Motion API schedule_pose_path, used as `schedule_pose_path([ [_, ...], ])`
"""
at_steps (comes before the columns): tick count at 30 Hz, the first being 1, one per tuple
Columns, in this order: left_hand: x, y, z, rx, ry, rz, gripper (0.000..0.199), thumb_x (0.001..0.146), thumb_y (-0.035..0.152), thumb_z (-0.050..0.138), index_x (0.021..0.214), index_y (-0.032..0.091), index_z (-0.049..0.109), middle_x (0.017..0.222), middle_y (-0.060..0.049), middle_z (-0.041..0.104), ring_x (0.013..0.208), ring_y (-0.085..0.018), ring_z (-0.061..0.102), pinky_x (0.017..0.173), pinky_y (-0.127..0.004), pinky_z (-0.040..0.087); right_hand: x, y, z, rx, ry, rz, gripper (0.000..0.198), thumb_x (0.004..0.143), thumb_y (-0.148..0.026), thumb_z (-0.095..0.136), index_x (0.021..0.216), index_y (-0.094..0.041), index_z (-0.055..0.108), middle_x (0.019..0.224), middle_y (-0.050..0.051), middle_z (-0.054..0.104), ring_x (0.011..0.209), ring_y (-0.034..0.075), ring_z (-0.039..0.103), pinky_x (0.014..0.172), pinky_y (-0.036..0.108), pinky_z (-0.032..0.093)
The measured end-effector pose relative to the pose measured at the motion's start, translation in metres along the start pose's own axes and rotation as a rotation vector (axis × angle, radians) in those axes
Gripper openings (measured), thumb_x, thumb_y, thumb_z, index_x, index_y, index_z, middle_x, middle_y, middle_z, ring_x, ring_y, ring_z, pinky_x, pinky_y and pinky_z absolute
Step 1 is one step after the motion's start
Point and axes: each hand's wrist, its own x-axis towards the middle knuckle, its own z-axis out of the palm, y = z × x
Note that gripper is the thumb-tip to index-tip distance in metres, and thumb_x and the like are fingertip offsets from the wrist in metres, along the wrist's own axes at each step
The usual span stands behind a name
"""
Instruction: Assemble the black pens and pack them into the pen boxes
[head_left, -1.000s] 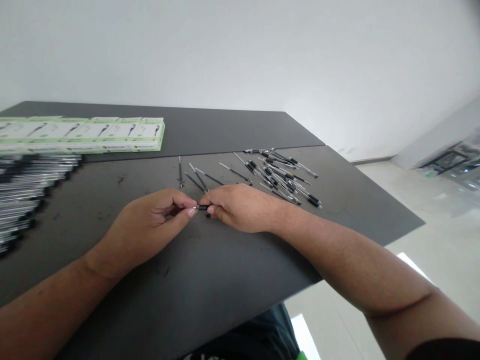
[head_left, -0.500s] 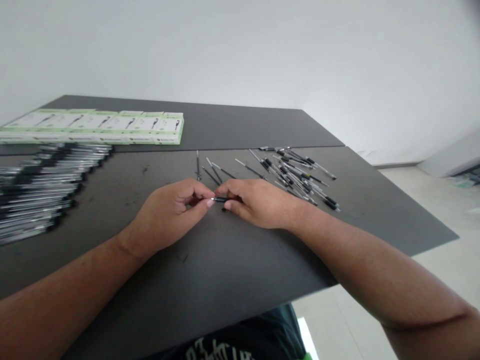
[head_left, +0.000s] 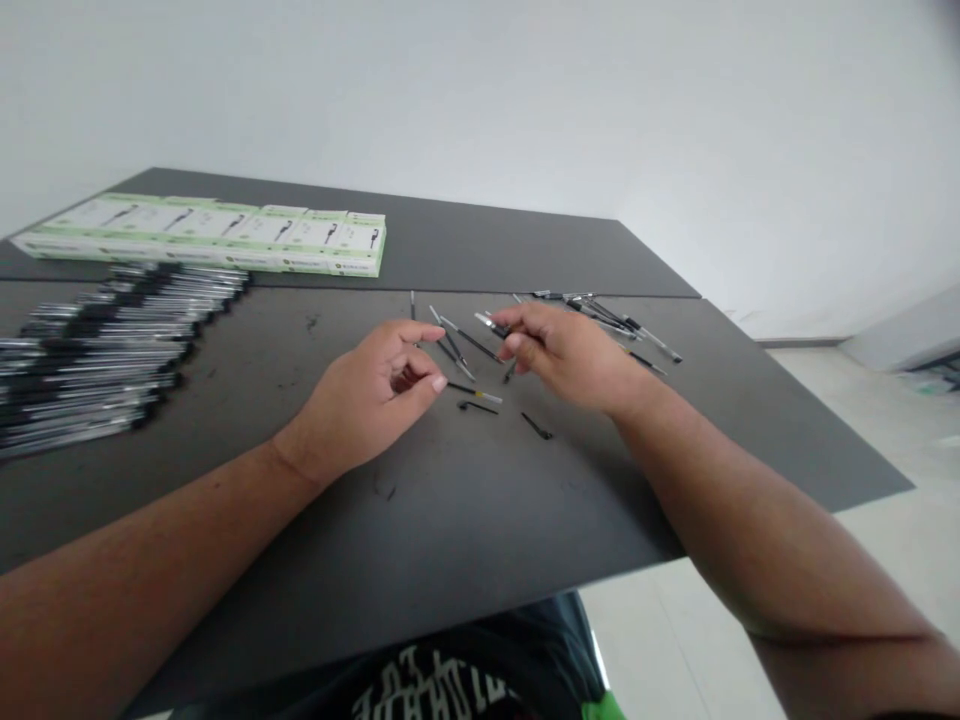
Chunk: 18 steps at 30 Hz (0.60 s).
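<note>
My left hand (head_left: 379, 390) is held over the table with thumb and forefinger spread apart, nothing gripped between them. Just beyond its thumb tip lies a thin pen refill (head_left: 489, 398) with a yellow band. My right hand (head_left: 562, 350) pinches a pen (head_left: 491, 325) between thumb and forefinger, its clear end pointing left and its dark part partly covered by the fingers. Below the hands are two small black clip-like pieces, one (head_left: 480, 408) near the refill and the other (head_left: 537, 427) farther right. Several loose refills (head_left: 471, 337) lie between and behind the hands.
A long row of clear pens with black grips (head_left: 112, 350) lies at the left. Behind it stands a row of green-and-white boxes (head_left: 225, 235). More pen parts (head_left: 649, 338) are scattered behind my right hand. The grey table (head_left: 465, 540) ends at a front edge near my lap.
My hands, previously together on a dark pen piece, have parted. The right has moved up and right and holds a pen; the left has opened. The view has shifted slightly.
</note>
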Motion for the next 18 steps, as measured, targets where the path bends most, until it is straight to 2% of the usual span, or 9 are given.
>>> schedule_pose_path([
  [5, 0.005, -0.004, -0.001, 0.049, 0.058, -0.005, 0.042, 0.098, 0.039, 0.070, 0.137, 0.021, 0.067, 0.090, -0.002, 0.084, 0.080, -0.021, 0.078, 0.083, -0.035, 0.060, 0.010, 0.029, -0.037, -0.077, 0.273, 0.220, 0.036, 0.107, -0.026, 0.054, 0.136, -0.017, 0.074, 0.108, 0.010, 0.085, 0.083, 0.021, 0.078, 0.080, 0.034, 0.057],
  [9, 0.008, -0.006, 0.001, 0.067, 0.074, -0.013, 0.038, 0.098, 0.038, 0.067, 0.131, 0.021, 0.069, 0.088, -0.001, 0.084, 0.081, -0.021, 0.077, 0.084, -0.036, 0.058, 0.026, 0.055, -0.061, -0.190, 0.313, 0.335, 0.036, 0.104, -0.025, 0.056, 0.133, -0.014, 0.075, 0.110, 0.014, 0.084, 0.080, 0.022, 0.074, 0.079, 0.036, 0.056],
  [12, 0.008, -0.007, 0.002, 0.058, 0.075, -0.001, 0.037, 0.097, 0.038, 0.066, 0.130, 0.021, 0.069, 0.088, -0.001, 0.083, 0.082, -0.021, 0.077, 0.085, -0.035, 0.058, 0.044, 0.072, -0.075, -0.378, 0.273, 0.348, 0.033, 0.103, -0.029, 0.062, 0.126, -0.013, 0.079, 0.111, 0.016, 0.083, 0.091, 0.025, 0.073, 0.086, 0.039, 0.055],
  [18, 0.007, -0.005, 0.004, 0.060, 0.078, 0.003, 0.032, 0.098, 0.038, 0.066, 0.126, 0.023, 0.071, 0.085, 0.001, 0.081, 0.077, -0.020, 0.074, 0.083, -0.035, 0.058, 0.088, 0.099, -0.084, -0.679, -0.001, 0.387, 0.036, 0.107, -0.028, 0.059, 0.128, -0.010, 0.083, 0.119, 0.019, 0.084, 0.106, 0.029, 0.076, 0.089, 0.037, 0.052],
])
